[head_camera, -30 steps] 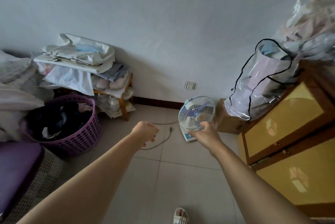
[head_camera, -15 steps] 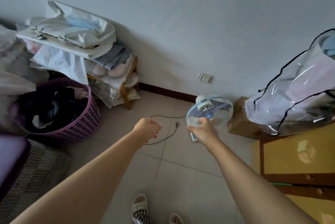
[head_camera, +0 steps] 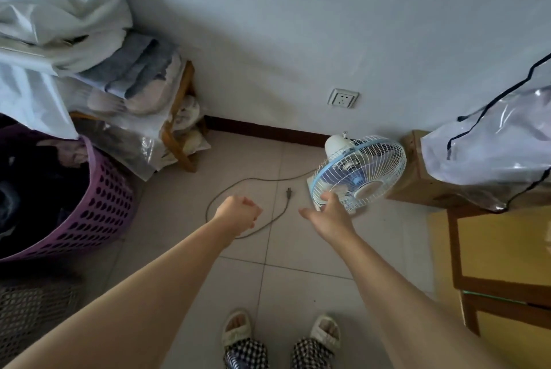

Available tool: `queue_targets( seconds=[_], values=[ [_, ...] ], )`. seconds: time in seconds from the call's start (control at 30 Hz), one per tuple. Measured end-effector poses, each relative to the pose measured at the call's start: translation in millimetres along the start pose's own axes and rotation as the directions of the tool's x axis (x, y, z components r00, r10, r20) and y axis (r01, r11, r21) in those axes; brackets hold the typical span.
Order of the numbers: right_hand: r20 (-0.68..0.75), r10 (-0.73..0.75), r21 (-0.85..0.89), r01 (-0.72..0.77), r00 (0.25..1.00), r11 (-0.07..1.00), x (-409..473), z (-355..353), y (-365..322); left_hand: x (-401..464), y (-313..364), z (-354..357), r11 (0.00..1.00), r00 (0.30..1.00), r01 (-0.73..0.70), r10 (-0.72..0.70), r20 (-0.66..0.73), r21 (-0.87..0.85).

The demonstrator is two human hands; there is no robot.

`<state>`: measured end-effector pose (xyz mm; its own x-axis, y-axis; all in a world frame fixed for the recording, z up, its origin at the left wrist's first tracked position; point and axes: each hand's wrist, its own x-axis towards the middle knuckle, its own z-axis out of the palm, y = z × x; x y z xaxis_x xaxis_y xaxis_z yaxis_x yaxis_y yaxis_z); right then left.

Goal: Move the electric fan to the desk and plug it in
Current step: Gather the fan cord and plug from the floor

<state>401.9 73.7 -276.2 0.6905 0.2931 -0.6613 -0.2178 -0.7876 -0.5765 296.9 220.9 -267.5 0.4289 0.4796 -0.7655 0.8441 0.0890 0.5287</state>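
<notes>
Fan [head_camera: 359, 173] sits on the tiled floor [head_camera: 286, 249] near the wall, white cage with a blue rim tilted back, its base mostly hidden behind the cage. Right hand [head_camera: 331, 215] reaches to the lower left edge of the cage, fingers at the rim and thumb spread out; whether the fingers have actually closed around the wire I cannot tell, since the hand covers them. Left hand [head_camera: 238, 213] hangs in the air over the floor, curled into a loose fist with nothing in it. Cord [head_camera: 238, 186] loops across the tiles, plug [head_camera: 288, 192] lying loose between the two hands. Wall socket [head_camera: 343, 97] is above the skirting. Purple basket [head_camera: 89, 204] is cut off at left, piled clothes above it. A clear bag [head_camera: 492, 148] and yellow cabinet [head_camera: 507, 249] run off the right edge. Slippered feet [head_camera: 238, 327] show at bottom.
</notes>
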Motion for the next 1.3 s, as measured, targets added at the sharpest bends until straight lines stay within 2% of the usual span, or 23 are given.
queue_targets(
  seconds=[0.37, 0.57, 0.77, 0.9, 1.03, 1.3],
  values=[
    [0.024, -0.002, -0.003, 0.002, 1.000, 1.000, 178.1, 105.5, 111.5, 191.3, -97.1, 95.4, 0.999, 0.998, 0.023, -0.021, -0.057, 0.032],
    [0.016, -0.017, -0.026, 0.017, 1.000, 1.000, 276.2, 162.5, 180.8, 303.9, -156.9, 150.2, 0.998, 0.998, -0.017, 0.021, -0.062, 0.058],
    [-0.016, -0.027, -0.038, 0.026, 1.000, 0.999, 357.1, 208.0, 237.9, 404.7, -200.6, 196.8, 0.975, 0.994, -0.060, 0.077, -0.074, 0.214],
    [-0.046, -0.033, -0.062, 0.030, 0.998, 0.998, 394.0, 220.3, 266.5, 450.5, -217.7, 218.7, 0.911, 0.988, -0.090, 0.131, -0.076, 0.402],
    [-0.063, -0.033, -0.071, 0.029, 0.997, 0.997, 415.7, 225.7, 285.5, 487.1, -230.1, 237.0, 0.848, 0.981, -0.122, 0.182, -0.067, 0.516],
    [-0.097, -0.016, -0.102, 0.006, 0.995, 0.995, 426.6, 220.4, 303.7, 512.2, -244.2, 258.4, 0.679, 0.961, -0.058, 0.237, -0.144, 0.732]
  ],
)
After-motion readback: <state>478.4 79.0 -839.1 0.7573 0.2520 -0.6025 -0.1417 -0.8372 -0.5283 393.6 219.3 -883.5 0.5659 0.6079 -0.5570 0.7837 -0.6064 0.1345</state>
